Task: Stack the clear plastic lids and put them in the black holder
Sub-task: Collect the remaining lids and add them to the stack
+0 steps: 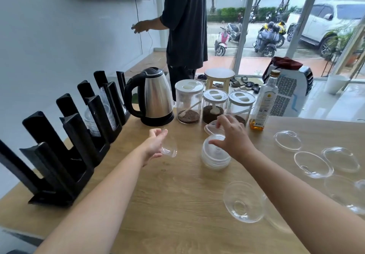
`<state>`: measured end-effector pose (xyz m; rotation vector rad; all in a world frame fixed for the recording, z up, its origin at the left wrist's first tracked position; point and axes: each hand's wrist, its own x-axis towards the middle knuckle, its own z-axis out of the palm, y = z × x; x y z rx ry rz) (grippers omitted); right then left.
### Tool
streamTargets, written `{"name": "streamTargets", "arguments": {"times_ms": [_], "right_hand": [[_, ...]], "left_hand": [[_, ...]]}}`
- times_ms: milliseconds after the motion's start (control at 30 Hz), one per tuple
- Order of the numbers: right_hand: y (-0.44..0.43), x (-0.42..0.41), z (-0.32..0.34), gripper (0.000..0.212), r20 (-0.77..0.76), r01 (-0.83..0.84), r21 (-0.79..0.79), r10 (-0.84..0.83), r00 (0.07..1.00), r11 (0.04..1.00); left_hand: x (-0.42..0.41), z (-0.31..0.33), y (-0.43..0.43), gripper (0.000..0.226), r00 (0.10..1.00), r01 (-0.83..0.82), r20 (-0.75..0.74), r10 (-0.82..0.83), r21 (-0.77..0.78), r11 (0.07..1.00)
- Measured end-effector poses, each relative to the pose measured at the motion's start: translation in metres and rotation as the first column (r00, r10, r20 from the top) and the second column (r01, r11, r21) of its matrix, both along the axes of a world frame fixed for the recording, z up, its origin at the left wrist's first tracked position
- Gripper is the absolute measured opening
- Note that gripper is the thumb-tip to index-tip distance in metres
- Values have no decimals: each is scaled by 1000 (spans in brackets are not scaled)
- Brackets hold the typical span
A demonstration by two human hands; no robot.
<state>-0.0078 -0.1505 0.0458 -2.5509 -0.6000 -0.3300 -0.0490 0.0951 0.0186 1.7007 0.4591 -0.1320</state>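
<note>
Worktop [167,204] has the black holder [65,155] along its left edge and loose clear lids [313,164] at right. Mid-worktop sits a lid stack [214,159]; right hand [233,137] fingers pinch a tilted lid [212,128] over it, left hand [155,145] fingers curl round another lid [169,151].

Both arms outstretched, left hand [156,145] and right hand [232,135] pinching

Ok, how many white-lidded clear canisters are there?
3, in a row between the kettle and the bottle: the tallest canister by the kettle, the middle canister, and the right canister partly behind the right hand.
</note>
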Motion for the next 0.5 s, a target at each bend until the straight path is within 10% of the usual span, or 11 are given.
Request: {"name": "streamTargets", "arguments": {"times_ms": [500], "right_hand": [[-12,-8,-46,54,43,-115,-269,131,990,956]], "left_hand": [[4,-20,-15,67,965,-128,262,32,358,925]]}}
